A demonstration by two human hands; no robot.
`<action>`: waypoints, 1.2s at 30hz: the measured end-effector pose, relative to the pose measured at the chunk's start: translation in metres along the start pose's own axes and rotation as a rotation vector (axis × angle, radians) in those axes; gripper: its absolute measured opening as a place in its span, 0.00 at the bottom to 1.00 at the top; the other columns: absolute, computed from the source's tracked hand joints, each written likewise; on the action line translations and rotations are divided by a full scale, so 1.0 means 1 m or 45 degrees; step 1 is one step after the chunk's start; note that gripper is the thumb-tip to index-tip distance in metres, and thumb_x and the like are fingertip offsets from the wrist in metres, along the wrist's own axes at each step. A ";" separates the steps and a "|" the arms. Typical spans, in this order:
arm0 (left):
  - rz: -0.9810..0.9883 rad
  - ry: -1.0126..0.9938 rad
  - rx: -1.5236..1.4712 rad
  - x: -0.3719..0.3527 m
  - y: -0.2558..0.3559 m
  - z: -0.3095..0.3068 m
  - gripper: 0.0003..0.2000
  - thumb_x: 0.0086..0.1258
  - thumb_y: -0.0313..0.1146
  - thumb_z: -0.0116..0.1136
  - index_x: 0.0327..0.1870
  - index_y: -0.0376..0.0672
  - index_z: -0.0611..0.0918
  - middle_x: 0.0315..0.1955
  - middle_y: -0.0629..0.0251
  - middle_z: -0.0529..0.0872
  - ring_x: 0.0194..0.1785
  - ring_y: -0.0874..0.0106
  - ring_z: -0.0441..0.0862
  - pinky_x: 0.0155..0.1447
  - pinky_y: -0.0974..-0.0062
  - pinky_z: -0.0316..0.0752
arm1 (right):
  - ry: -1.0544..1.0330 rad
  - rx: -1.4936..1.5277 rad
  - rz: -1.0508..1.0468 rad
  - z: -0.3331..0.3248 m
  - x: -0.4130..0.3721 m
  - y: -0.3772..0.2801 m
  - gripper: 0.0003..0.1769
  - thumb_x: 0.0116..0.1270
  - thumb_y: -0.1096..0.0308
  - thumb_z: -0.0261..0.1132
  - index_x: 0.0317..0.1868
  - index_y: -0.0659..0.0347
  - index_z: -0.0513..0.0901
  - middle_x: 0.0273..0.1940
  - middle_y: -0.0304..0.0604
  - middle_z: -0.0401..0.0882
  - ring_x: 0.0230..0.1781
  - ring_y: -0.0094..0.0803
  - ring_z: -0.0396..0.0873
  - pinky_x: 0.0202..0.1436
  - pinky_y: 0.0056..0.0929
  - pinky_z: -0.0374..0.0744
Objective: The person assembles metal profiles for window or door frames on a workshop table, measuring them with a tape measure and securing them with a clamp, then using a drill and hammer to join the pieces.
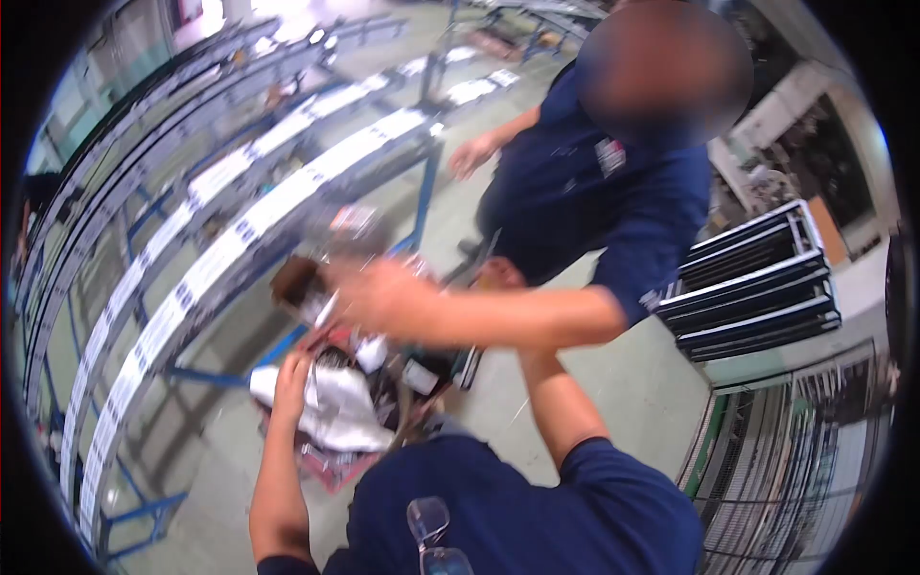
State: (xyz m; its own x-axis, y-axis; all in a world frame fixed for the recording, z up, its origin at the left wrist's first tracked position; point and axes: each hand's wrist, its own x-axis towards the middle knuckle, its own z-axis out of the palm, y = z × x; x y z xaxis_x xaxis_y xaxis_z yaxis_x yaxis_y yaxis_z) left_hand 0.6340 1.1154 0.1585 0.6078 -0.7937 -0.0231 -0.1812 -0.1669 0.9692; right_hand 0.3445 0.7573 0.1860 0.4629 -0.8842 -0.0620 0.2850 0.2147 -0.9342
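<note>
My left hand (291, 376) is at the left side of a cluttered container, beside a white sheet or bag (337, 407). Its fingers curl at a reddish-brown edge; what they hold is hidden. My right arm passes behind a co-worker's forearm (517, 318). Beyond it, my right hand (498, 274) shows only partly, near the co-worker's waist, its fingers blurred. The co-worker's hand (379, 297), smeared by motion, is over the container, near a clear plastic package (353, 225) and a brown item (299, 281).
Long rails with white labels (216, 254) stand on blue supports at the left. The co-worker (594, 182) stands close in front, the other hand (471, 153) beside the rails. Dark frames (757, 287) are stacked at the right, above a rack of long profiles (795, 460).
</note>
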 end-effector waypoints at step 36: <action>-0.532 -0.087 -0.492 -0.104 0.105 0.311 0.19 0.73 0.31 0.65 0.62 0.35 0.79 0.45 0.61 0.86 0.50 0.75 0.84 0.55 0.75 0.79 | -0.888 -0.870 0.465 -0.106 -0.132 -0.032 0.07 0.69 0.71 0.65 0.40 0.64 0.76 0.37 0.43 0.76 0.38 0.33 0.77 0.45 0.32 0.76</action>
State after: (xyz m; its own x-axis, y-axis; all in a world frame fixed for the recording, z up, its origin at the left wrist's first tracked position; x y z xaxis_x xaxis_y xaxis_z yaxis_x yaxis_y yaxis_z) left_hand 0.3109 0.9985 0.1861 0.5132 -0.7445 -0.4270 0.3677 -0.2588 0.8932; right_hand 0.1849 0.8234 0.1865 0.8696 -0.3304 -0.3670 -0.4050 -0.0520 -0.9128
